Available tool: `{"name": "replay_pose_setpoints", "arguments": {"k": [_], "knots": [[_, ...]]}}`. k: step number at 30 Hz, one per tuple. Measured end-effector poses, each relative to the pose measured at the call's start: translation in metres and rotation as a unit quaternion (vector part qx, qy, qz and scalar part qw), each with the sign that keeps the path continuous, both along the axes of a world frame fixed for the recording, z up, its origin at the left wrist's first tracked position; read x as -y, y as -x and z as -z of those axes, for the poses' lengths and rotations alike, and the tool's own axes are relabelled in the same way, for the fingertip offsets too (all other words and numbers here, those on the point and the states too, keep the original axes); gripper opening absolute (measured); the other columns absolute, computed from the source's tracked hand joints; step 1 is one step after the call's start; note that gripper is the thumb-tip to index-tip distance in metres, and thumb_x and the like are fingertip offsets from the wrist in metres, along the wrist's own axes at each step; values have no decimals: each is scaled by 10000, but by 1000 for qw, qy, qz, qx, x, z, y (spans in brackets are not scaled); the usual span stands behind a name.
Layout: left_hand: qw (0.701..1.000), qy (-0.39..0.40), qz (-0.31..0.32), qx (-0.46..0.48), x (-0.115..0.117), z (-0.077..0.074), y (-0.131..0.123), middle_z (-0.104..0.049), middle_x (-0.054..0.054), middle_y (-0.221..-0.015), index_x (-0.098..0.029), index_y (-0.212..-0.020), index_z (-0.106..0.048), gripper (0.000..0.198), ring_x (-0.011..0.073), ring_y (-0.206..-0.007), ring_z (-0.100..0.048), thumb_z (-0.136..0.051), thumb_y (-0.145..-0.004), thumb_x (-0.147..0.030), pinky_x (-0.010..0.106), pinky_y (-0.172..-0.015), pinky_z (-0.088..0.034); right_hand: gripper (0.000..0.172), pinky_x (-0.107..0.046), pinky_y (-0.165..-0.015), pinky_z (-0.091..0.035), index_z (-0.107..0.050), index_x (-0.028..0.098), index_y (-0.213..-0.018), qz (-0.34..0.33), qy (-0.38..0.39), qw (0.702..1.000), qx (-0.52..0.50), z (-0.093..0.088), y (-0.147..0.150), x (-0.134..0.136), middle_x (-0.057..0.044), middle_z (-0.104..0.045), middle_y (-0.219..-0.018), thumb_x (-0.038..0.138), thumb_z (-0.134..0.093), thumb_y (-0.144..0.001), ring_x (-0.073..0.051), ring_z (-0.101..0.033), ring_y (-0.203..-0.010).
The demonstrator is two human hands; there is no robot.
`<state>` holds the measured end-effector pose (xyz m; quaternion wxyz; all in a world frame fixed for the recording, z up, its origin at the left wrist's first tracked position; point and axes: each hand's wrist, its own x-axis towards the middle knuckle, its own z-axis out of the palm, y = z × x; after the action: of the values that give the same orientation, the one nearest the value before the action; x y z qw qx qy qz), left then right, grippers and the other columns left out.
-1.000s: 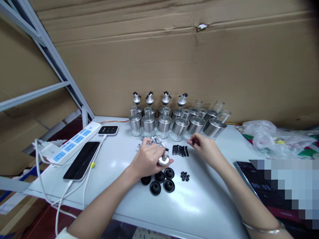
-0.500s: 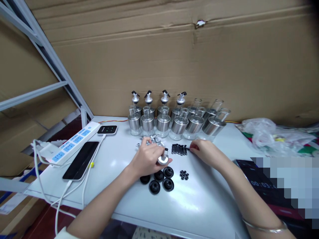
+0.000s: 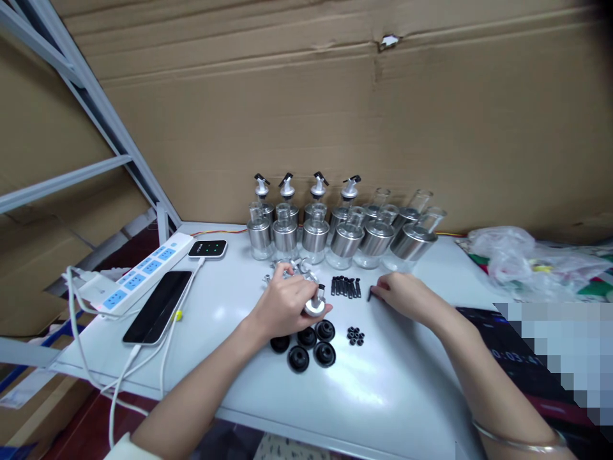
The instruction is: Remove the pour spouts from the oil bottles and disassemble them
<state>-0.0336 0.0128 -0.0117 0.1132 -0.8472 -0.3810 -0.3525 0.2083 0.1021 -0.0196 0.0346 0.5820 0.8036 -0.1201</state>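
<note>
My left hand [image 3: 287, 303] is closed around a silver pourer spout [image 3: 315, 308] with a small black tip. Between the fingertips of my right hand [image 3: 396, 292] is a small black lever [image 3: 370, 294], held just right of a row of similar black levers [image 3: 345, 287]. Black rubber stoppers [image 3: 325, 353] lie in a group below my left hand, one partly covered by it. Right of them sits a cluster of little black caps [image 3: 355, 336]. More silver spouts [image 3: 306, 265] lie behind my left hand, partly hidden.
Glass bottles with steel sleeves [image 3: 315, 237] stand in two rows at the back; several rear ones carry pourers [image 3: 318, 185]. At left are a power strip [image 3: 143, 271], a phone [image 3: 158, 308], a small device [image 3: 207, 249] and white cables. Plastic bags [image 3: 507, 249] and a timer screen [image 3: 507, 351] are at right.
My right hand has drawn slightly right, away from the row of levers, with one black lever in its fingertips. My left hand still grips the spout, nearly unmoved.
</note>
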Motion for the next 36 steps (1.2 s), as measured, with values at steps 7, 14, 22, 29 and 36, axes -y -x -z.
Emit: {"name": "replay_pose_setpoints", "arguments": {"k": [7,14,22,29,36], "knots": [[1000,8,1,-3,0,0,-1,-645,-14,-641,-164,-762,-516,214,120,-569,-562,-505,-879,-343,326,-769,-339,195,-266,-521,-303,-596,178,-715,2,-17,1000,1,1,5,3,-77,-625,-675,274,-470,-829,-200,-586,-656],[999,34,-13,-24,0,2,0,-628,-14,-622,-176,-748,-524,232,126,-563,-555,-497,-877,-367,337,-783,-344,115,-263,-537,-311,-587,185,-786,-5,-54,998,-38,2,9,3,-70,-655,-744,217,-483,-824,-188,-581,-655],[999,26,-4,-20,0,3,-1,-622,-14,-615,-170,-752,-525,252,126,-566,-552,-479,-890,-377,332,-771,-339,192,-280,-560,-316,-604,168,-763,-7,-61,998,-27,4,17,6,-110,-676,-790,209,-438,-850,-220,-614,-719],[999,26,-8,-18,0,3,-1,-622,-17,-615,-172,-744,-517,241,121,-557,-545,-490,-882,-368,332,-777,-338,195,-283,-545,-305,-611,178,-808,-1,-67,998,-11,3,22,10,-102,-674,-787,207,-424,-856,-223,-615,-711],[1000,8,2,-4,0,0,-1,-622,-16,-610,-165,-739,-507,247,117,-549,-543,-481,-892,-358,326,-769,-341,195,-287,-572,-336,-622,164,-810,-9,-67,998,-13,2,24,11,-114,-676,-786,179,-431,-847,-233,-620,-733]]}}
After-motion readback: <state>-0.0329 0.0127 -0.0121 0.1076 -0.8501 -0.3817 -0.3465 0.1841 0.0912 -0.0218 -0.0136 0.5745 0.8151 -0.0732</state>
